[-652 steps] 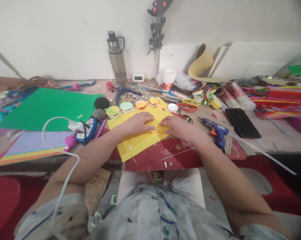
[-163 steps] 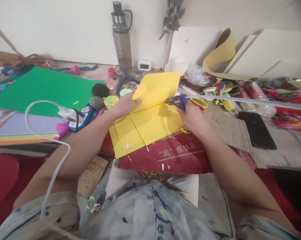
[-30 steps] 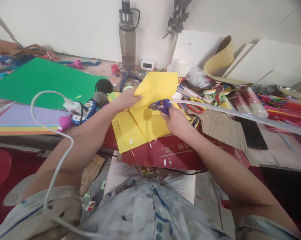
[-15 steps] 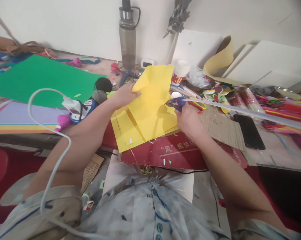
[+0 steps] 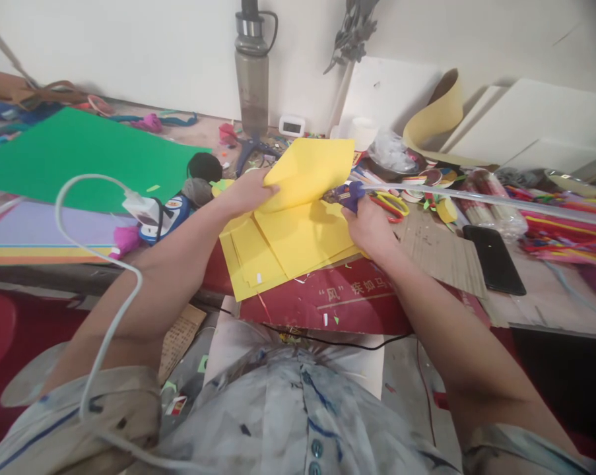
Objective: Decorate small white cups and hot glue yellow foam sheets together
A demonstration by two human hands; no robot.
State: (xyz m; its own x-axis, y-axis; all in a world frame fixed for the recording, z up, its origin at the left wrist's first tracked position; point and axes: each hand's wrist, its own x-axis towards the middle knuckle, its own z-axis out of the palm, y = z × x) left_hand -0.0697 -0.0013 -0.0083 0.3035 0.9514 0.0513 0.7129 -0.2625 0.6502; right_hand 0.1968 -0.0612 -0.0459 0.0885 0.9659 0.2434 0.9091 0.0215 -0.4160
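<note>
My left hand pinches the left edge of a yellow sheet, whose upper part is raised and curved. Closed around the blue handle of a tool is my right hand; the tool's dark metal end touches the sheet's right side. A long clear stick or tube runs rightward from the tool. Under the raised part lie more yellow sheets, overlapping on a red board with white lettering.
Green paper and a white plug with cable are at the left. A tall bottle stands behind. To the right are yellow-and-red-handled scissors, corrugated cardboard, a black phone and colourful sticks.
The raised yellow sheet has curled over and its top edge sits lower, showing more yellow paper beneath. My right hand and the tool have shifted slightly up.
</note>
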